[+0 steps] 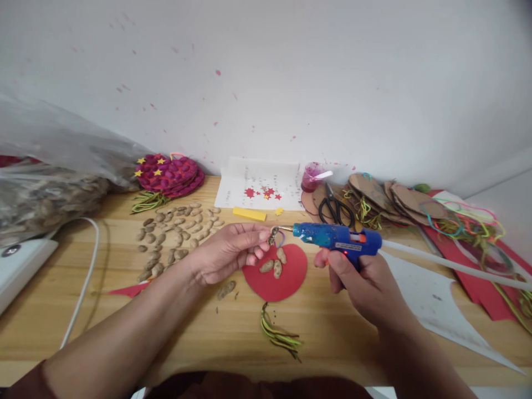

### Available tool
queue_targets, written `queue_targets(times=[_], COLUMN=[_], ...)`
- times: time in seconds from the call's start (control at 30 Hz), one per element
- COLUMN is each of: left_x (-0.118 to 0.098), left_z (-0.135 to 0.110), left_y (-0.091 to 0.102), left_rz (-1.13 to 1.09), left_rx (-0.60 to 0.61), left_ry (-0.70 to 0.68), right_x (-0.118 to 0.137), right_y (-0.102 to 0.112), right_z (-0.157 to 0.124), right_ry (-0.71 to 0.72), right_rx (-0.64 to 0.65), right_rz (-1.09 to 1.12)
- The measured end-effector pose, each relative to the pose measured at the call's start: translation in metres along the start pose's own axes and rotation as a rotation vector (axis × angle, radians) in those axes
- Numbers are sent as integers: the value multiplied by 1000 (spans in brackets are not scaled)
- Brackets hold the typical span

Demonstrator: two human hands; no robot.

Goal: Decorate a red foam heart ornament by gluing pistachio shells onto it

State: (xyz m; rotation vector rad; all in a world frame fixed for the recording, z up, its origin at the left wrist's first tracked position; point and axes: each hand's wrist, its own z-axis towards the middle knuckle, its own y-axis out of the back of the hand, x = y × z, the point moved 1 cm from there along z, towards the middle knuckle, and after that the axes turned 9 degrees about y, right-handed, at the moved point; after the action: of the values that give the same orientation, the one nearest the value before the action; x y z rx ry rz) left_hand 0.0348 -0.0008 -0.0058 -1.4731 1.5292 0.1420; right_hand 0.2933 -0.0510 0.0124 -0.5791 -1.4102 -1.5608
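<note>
Between the fingertips of my left hand [236, 249] is a peanut [272, 236], pinched above the red paper disc [274, 291]. My right hand [361, 282] grips a blue hot glue gun [332, 235], its metal nozzle pointing left and at or close to the peanut. Several unpainted peanuts [277, 269] sit together on the upper middle of the disc. A purple loop shows at the disc's top edge, and a green and dark tassel [279, 335] hangs from below it onto the table. One loose peanut [226, 290] lies left of the disc.
Many peanuts [178, 221] spread across the left table. Behind are stacked pink peanut-covered discs [170, 173], paper with red stars [233, 183], a yellow strip [249, 214], a purple cup [311, 177], black scissors [336, 210] and cardboard discs [369, 191]. A white cord [85, 277] runs at left.
</note>
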Motion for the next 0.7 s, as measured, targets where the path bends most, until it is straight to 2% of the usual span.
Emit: queue_targets(times=[0.7], left_x=[2], left_z=[2], left_y=[4], left_rz=[-16], left_rx=[8], left_ry=[-2], right_x=[-1], right_y=[-2], right_z=[0], right_ry=[-7], right_rx=[7], right_rz=[-17])
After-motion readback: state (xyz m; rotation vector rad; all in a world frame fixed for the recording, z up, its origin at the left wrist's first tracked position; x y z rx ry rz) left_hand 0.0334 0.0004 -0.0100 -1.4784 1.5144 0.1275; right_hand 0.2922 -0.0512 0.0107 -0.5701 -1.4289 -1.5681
